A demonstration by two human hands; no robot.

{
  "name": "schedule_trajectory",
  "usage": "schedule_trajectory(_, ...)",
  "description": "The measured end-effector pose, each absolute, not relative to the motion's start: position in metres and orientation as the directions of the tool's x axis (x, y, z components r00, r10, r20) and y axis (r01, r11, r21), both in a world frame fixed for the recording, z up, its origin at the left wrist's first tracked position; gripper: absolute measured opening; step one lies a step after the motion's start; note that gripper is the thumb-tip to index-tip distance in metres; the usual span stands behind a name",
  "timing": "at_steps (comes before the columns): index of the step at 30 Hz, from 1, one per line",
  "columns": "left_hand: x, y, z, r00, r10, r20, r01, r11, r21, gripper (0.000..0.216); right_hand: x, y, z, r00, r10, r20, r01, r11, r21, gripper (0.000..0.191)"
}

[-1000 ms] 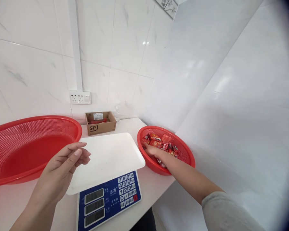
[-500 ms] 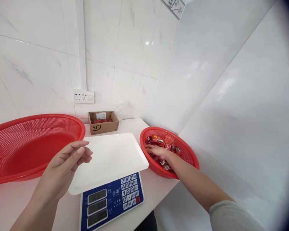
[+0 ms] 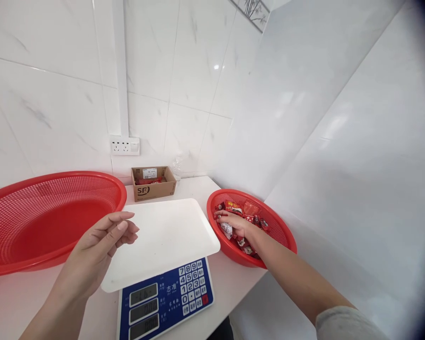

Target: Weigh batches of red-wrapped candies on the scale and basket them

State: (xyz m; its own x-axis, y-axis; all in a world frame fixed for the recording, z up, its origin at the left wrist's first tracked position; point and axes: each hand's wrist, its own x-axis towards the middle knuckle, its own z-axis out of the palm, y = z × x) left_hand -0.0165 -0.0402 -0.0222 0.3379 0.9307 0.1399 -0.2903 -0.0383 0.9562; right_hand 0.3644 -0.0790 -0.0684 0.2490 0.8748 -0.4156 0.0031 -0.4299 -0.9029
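Observation:
My left hand point(image 3: 95, 245) hovers over the left edge of the scale's white tray point(image 3: 166, 231), its fingers loosely bent and nothing held. My right hand point(image 3: 235, 222) is down in the smaller red basket point(image 3: 288, 236), among red wrapped snack packets point(image 3: 246, 245). A whitish, shiny packet point(image 3: 226, 230) shows beneath its fingers, which curl round it; the thumb is mostly hidden. Below the tray, the blue scale panel point(image 3: 173, 293) has number keys and three small displays.
At the left stands a larger red basket point(image 3: 122, 191) with mesh walls. An open cardboard box point(image 3: 156, 190) with red packets inside sits behind the tray, beside crumpled clear plastic point(image 3: 177, 167). A wall socket point(image 3: 125, 145) is above. The table's right edge runs beneath the smaller basket.
The whitish packet has come into sight under my right hand's fingers. My left hand keeps almost the same pose, and the view has shifted slightly.

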Motion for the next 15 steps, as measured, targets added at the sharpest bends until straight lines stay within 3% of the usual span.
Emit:
schedule_trajectory(6,-0.016,-0.038,-0.026,0.337,0.936,0.105,-0.269,-0.012,0.963,0.030,0.372,-0.086,-0.052,0.380,0.860,-0.340,-0.023,-0.358,-0.933,0.039)
schedule_trajectory(15,-0.006,-0.046,-0.026,0.404,0.912,0.077,-0.196,0.003,0.981,0.030,0.364,-0.099,-0.018,0.437,0.871,-0.226,-0.131,-0.187,-0.974,0.031)
